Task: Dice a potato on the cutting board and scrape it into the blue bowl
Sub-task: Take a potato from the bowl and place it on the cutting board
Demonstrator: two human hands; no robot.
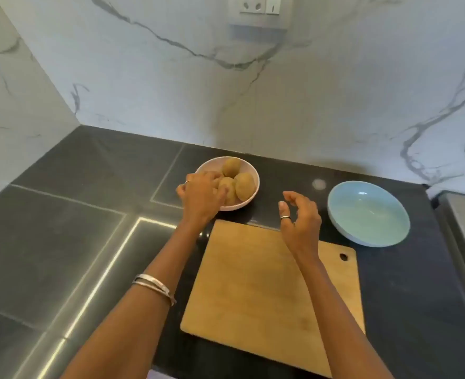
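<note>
Head view. We find the left hand (pixel 202 191) reaching into the pink bowl (pixel 249 199) at the back of the worktop (pixel 75 214), its fingers curled down over the nearest potato (pixel 227 187). Whether they have closed fully round it we cannot tell, as the back of the hand hides the contact. Two further potatoes (pixel 245 186) lie beside it in the same bowl. The right hand (pixel 299 217) hovers above the far edge of the cutting board (pixel 267 291), fingers loosely curled, holding nothing.

The cutting board lies bare on the worktop, just in front of the pink bowl. The blue bowl (pixel 368 214) stands to the right of the board, near its far corner, and holds nothing. We see no knife anywhere in this view.

Our judgement on handling: the potato looks firm and dense, unpeeled, with a dry matt skin that should give a sure hold. It is rounded and will likely roll once set on the board, so it wants steadying until a flat face is cut. The best hold for lifting appears to be across its widest part, fingers on one side and thumb on the other. It is crowded against its neighbours, which may shift as it comes out. Dicing has not yet begun.
</note>
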